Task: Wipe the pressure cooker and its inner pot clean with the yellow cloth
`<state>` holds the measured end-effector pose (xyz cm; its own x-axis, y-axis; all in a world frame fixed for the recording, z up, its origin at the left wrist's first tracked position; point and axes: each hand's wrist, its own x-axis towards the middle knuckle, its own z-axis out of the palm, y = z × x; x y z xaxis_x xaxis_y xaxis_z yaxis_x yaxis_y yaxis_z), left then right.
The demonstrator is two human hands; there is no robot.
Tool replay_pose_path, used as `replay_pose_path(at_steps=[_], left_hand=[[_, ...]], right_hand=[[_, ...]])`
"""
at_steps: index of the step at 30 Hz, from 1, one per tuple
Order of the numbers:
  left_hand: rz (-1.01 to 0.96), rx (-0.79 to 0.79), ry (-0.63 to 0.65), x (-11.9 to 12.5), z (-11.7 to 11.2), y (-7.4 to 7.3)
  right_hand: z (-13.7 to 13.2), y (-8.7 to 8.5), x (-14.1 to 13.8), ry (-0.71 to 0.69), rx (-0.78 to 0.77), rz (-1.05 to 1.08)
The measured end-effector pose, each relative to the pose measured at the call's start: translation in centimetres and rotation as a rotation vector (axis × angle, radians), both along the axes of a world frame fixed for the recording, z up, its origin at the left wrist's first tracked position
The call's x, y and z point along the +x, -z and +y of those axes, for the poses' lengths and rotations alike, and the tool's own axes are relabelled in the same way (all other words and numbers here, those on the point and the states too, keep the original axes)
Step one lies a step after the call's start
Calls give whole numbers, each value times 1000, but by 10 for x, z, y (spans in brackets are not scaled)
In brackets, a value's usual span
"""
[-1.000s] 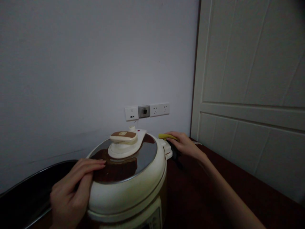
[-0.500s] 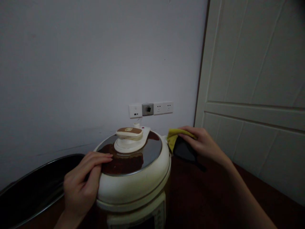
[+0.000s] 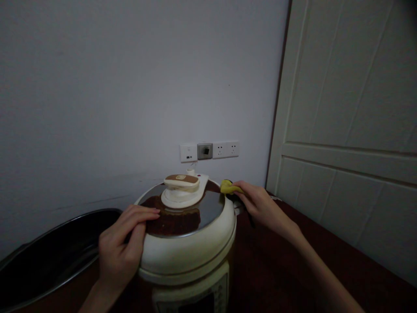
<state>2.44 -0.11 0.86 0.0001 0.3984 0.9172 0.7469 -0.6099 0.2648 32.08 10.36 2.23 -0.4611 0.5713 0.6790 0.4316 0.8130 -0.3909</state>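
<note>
The right hand point(image 3: 256, 201) is pinching one yellow cloth point(image 3: 227, 187) at one cooker point(image 3: 187, 256). The left hand point(image 3: 122, 241) is resting, loosely open, on one lid point(image 3: 208, 213).

yellow cloth point(image 3: 227, 187) in right hand point(image 3: 259, 203)

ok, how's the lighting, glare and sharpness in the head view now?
Head view: dim overall; the pot interior and the table sink nearly to black; the cooker lid shows pale reflections; the sockets resolve well enough to see holes, but lettering on the cooker panel is unreadable.
</note>
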Motion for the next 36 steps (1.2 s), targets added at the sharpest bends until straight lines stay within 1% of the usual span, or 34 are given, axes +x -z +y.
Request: replay_pose_path(at_steps=[3,7,9,11,13,15,17,18,20,22,24,26,28,31,34,36], left_hand=[[-13,1,-16,2,-1,-2],[-44,-12,-17,6,-2,-6],[-76,-42,-10,7,-3,-8],[-129,-105,11,6,-4,-10],[-220,-185,53,3,-5,-11],[-350,-238,119,-2,-7,-12],[-468,-244,178,-8,-9,-14],[-499,-234,189,-10,-10,-16],[-488,-206,155,-16,-12,-20],[-421,-168,70,-23,-11,-24],[-369,-135,-23,-33,-5,-25],[-370,-134,-82,-45,6,-21],[-433,-202,-105,-58,21,-13],[-645,-390,-94,-70,43,1],[-870,-576,34,-71,55,9],[-967,-635,128,-68,55,10]], right_hand=[[-27,-8,4,6,3,-76],[-65,-14,7,-11,-24,-140],[-78,-16,9,3,15,-125],[-81,-18,8,84,112,-37],[-72,-19,5,189,222,84],[-54,-19,-2,238,281,167],[-32,-19,-12,204,236,179],[-21,-19,-18,149,181,159],[-1,-18,-26,-1,42,88],[13,-17,-32,-125,-96,43],[19,-13,-33,-162,-187,58],[15,-7,-32,-153,-204,99],[4,2,-29,-149,-153,118],[-23,20,-25,-123,-18,114],[-54,35,-25,-113,176,52],[-73,39,-31,-132,324,-39]])
